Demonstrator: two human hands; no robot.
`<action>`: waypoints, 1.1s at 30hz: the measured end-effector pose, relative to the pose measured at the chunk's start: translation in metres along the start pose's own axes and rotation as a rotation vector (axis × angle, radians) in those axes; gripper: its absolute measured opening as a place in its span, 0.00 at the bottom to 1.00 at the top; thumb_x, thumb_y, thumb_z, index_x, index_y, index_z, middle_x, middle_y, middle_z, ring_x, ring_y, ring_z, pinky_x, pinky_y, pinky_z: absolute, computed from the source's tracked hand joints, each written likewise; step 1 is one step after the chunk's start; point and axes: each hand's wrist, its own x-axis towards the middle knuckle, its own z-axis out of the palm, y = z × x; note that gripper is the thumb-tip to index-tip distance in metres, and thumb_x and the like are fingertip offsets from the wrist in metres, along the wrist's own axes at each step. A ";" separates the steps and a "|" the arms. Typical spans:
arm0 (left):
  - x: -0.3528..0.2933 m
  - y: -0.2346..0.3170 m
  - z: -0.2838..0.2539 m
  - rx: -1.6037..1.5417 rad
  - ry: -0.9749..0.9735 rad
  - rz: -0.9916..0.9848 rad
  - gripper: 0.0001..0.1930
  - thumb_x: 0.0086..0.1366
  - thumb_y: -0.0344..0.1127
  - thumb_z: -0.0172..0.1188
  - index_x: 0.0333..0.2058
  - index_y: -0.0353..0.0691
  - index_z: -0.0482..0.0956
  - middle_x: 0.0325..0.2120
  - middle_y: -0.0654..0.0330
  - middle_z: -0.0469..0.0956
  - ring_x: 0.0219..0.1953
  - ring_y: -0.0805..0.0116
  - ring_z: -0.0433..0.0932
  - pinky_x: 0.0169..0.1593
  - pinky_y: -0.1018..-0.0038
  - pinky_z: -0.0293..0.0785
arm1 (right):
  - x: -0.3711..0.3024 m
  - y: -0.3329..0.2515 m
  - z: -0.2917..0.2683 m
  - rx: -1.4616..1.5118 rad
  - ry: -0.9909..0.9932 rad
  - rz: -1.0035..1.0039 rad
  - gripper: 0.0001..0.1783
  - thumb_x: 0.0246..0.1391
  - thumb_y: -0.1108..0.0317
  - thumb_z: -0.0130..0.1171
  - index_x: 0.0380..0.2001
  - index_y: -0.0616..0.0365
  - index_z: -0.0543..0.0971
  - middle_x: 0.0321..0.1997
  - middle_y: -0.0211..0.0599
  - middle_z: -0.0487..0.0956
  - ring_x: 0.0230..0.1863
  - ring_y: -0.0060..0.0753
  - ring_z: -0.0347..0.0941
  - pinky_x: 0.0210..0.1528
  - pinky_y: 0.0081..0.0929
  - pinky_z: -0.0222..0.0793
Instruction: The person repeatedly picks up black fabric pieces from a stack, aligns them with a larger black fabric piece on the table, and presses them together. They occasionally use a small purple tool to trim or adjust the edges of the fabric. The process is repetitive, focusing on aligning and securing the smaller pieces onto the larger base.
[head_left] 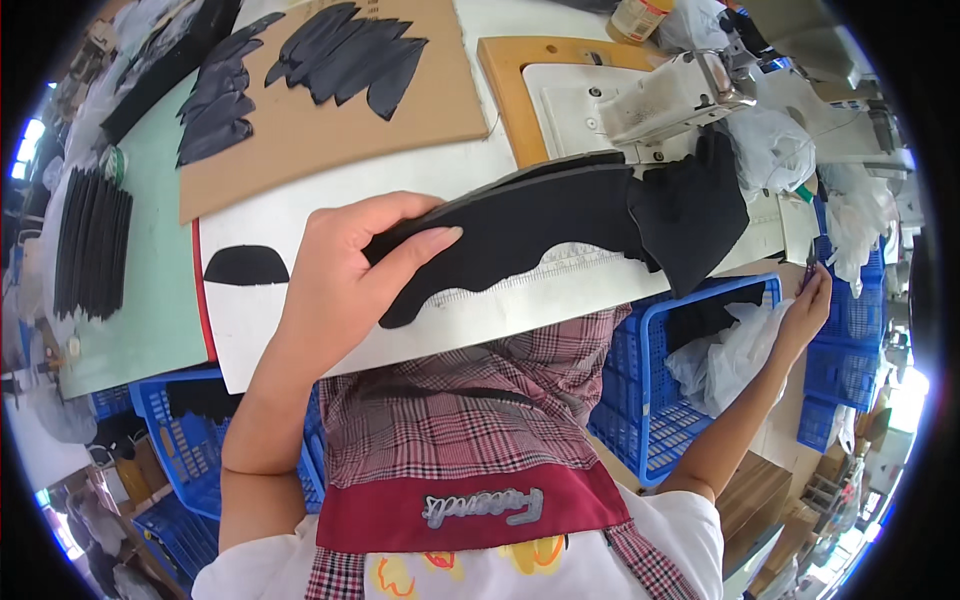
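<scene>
My left hand [365, 260] pinches the left end of a black padded fabric piece [520, 225] between thumb and fingers, with the scalloped edge facing me. The piece appears layered along its top edge. To the right it meets a crumpled black fabric part [695, 210], lying just in front of the sewing machine [670, 100]. A clear ruler [570, 262] shows beneath the scallops. Far off to the right, my right hand [808, 305] is closed around a small dark pointed tool [809, 268] at the table's end; its exact kind is too small to tell.
A small black fabric piece [246, 265] lies left of my hand. Brown cardboard [330, 150] carries dark scalloped pieces [350, 55]. Stacked black strips [93, 243] lie on the green surface [160, 300]. Blue baskets [645, 400] flank my lap; one holds a white plastic bag [735, 355].
</scene>
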 end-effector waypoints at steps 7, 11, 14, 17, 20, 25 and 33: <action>-0.009 0.003 0.002 0.188 0.046 0.178 0.11 0.58 0.28 0.64 0.39 0.32 0.82 0.27 0.55 0.82 0.28 0.73 0.78 0.36 0.79 0.72 | -0.048 -0.236 -0.013 0.409 -0.523 -0.498 0.12 0.53 0.67 0.63 0.39 0.61 0.80 0.34 0.29 0.78 0.34 0.15 0.69 0.37 0.16 0.64; -0.013 0.010 0.003 0.352 0.019 0.268 0.11 0.57 0.26 0.64 0.40 0.35 0.82 0.24 0.54 0.79 0.25 0.66 0.77 0.32 0.75 0.71 | -0.062 -0.308 -0.009 0.329 -0.769 -0.578 0.11 0.45 0.72 0.69 0.30 0.65 0.77 0.29 0.27 0.76 0.29 0.18 0.71 0.33 0.17 0.66; -0.018 0.006 0.003 0.432 0.080 0.346 0.12 0.56 0.26 0.64 0.41 0.36 0.82 0.22 0.54 0.77 0.23 0.62 0.75 0.30 0.72 0.70 | -0.066 -0.323 0.022 0.347 -0.674 -0.924 0.13 0.40 0.71 0.72 0.27 0.64 0.77 0.23 0.30 0.75 0.23 0.23 0.71 0.26 0.21 0.65; -0.019 0.009 0.003 0.493 0.083 0.372 0.12 0.56 0.25 0.64 0.40 0.36 0.82 0.24 0.54 0.78 0.24 0.61 0.76 0.30 0.72 0.71 | -0.066 -0.331 0.028 0.286 -0.647 -1.069 0.15 0.38 0.69 0.73 0.25 0.62 0.76 0.22 0.34 0.74 0.22 0.30 0.71 0.24 0.24 0.65; -0.019 0.007 0.005 0.506 0.122 0.441 0.12 0.55 0.25 0.64 0.39 0.37 0.82 0.25 0.54 0.80 0.25 0.62 0.77 0.29 0.71 0.71 | -0.068 -0.338 0.032 0.268 -0.596 -1.169 0.16 0.36 0.67 0.73 0.24 0.60 0.76 0.22 0.35 0.74 0.22 0.36 0.71 0.24 0.27 0.65; -0.021 0.007 0.007 0.526 0.106 0.447 0.12 0.55 0.25 0.64 0.40 0.37 0.82 0.25 0.55 0.80 0.25 0.62 0.77 0.29 0.71 0.71 | -0.071 -0.341 0.032 0.224 -0.569 -1.255 0.17 0.36 0.63 0.72 0.24 0.59 0.75 0.22 0.35 0.74 0.23 0.39 0.70 0.24 0.30 0.65; -0.020 0.009 0.009 0.531 0.085 0.468 0.12 0.55 0.25 0.64 0.40 0.37 0.82 0.24 0.56 0.79 0.24 0.63 0.76 0.28 0.71 0.70 | -0.073 -0.337 0.032 0.181 -0.602 -1.276 0.17 0.36 0.62 0.71 0.25 0.59 0.74 0.23 0.36 0.74 0.24 0.41 0.70 0.24 0.32 0.65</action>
